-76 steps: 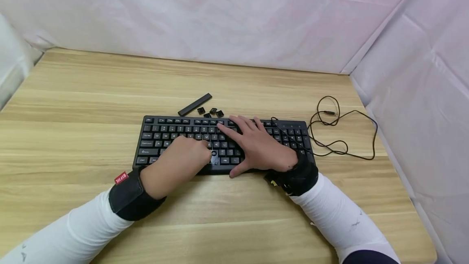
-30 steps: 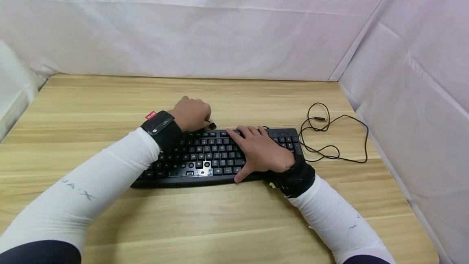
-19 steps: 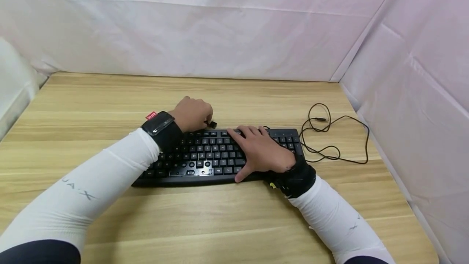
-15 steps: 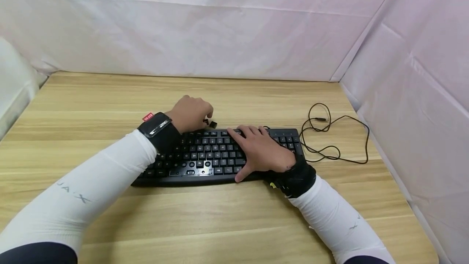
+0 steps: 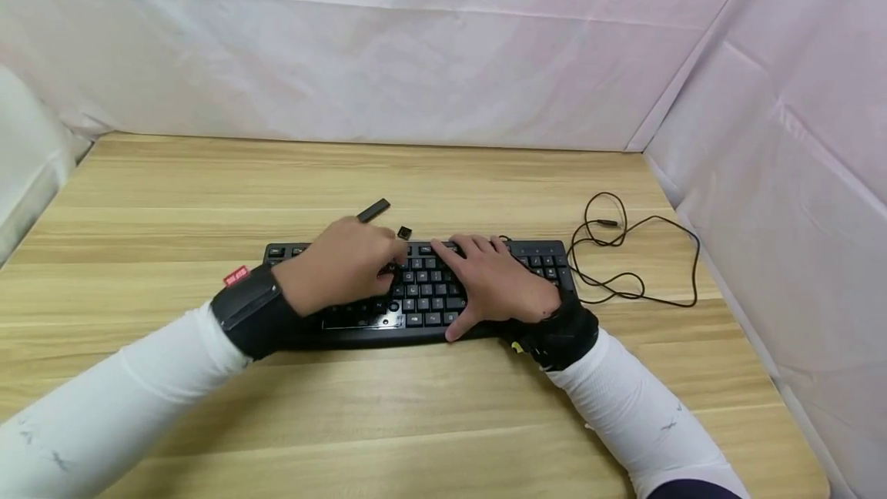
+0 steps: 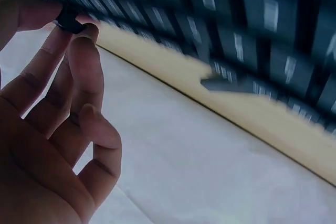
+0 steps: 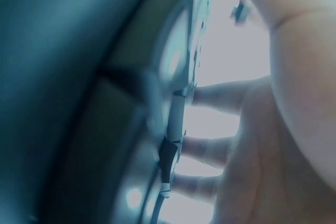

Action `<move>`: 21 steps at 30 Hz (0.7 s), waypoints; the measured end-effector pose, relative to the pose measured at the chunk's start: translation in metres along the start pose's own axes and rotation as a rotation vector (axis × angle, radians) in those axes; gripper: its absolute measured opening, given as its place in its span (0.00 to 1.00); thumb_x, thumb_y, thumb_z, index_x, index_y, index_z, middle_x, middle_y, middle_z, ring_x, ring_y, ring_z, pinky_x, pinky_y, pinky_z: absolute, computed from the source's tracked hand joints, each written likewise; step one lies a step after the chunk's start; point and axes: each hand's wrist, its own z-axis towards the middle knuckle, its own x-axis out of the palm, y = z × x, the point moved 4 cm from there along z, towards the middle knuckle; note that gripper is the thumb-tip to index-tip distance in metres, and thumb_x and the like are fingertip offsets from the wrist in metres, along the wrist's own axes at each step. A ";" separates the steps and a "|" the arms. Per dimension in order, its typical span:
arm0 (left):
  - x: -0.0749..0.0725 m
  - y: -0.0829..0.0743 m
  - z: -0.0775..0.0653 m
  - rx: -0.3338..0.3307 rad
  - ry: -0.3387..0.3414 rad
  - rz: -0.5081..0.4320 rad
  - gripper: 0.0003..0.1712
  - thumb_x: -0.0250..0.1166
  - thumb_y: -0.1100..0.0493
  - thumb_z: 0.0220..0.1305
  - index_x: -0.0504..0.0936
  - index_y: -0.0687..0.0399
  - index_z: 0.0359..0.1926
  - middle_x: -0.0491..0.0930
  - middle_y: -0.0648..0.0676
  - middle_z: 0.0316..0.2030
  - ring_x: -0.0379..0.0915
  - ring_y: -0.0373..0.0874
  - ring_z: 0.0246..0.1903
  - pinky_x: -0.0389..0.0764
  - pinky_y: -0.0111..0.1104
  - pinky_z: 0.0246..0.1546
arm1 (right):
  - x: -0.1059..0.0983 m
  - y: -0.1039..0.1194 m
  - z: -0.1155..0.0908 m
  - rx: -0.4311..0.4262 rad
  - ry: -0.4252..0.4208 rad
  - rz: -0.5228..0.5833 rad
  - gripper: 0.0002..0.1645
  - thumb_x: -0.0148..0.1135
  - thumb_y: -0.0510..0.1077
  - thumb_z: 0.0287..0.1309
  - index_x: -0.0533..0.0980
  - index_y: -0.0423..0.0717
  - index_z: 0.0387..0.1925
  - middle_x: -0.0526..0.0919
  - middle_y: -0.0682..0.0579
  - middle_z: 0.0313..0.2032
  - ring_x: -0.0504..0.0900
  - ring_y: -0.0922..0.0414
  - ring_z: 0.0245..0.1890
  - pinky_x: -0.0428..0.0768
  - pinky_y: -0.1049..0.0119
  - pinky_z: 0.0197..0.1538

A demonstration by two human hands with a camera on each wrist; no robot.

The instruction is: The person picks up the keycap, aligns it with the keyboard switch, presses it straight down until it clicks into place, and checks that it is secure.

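Observation:
A black keyboard [image 5: 431, 293] lies on the table, its lower row partly bare where keycaps are off [image 5: 367, 320]. My left hand [image 5: 339, 264] is over the keyboard's left half, hiding many keys. In the left wrist view its thumb and forefinger pinch a small black keycap [image 6: 69, 20], held close to the keys. My right hand [image 5: 495, 287] rests spread across the right part of the keyboard, thumb at the front edge and fingertips near the back edge. One loose keycap [image 5: 405, 232] lies behind the keyboard, beside a long space bar [image 5: 374, 210] partly covered by the left hand.
A thin black cable [image 5: 640, 299] runs in loops to the right of the keyboard, its plug [image 5: 607, 223] lying among them. The wooden table [image 5: 443, 422] meets white cloth walls [image 5: 388, 60] at the back and right.
My left hand went from the keyboard to the loose keycaps behind it, then came back over the keys with a keycap. Fewer loose keycaps show there now. My right hand stayed on the keyboard.

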 end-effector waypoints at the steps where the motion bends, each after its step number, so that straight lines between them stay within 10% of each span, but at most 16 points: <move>1: 0.001 -0.004 -0.005 0.004 0.002 0.000 0.09 0.67 0.60 0.45 0.85 0.51 0.33 0.83 0.49 0.29 0.75 0.40 0.23 0.80 0.41 0.25 | 0.000 0.000 0.000 0.000 0.001 0.000 0.79 0.65 0.82 0.21 0.47 0.49 0.73 0.58 0.40 0.67 0.57 0.44 0.63 0.59 0.37 0.61; 21: 0.019 -0.029 -0.026 0.005 -0.010 0.048 0.09 0.71 0.56 0.49 0.84 0.50 0.33 0.82 0.49 0.29 0.76 0.42 0.24 0.79 0.41 0.23 | 0.000 -0.001 0.000 0.005 0.015 0.020 0.79 0.66 0.81 0.22 0.45 0.49 0.74 0.57 0.40 0.67 0.55 0.43 0.64 0.57 0.36 0.62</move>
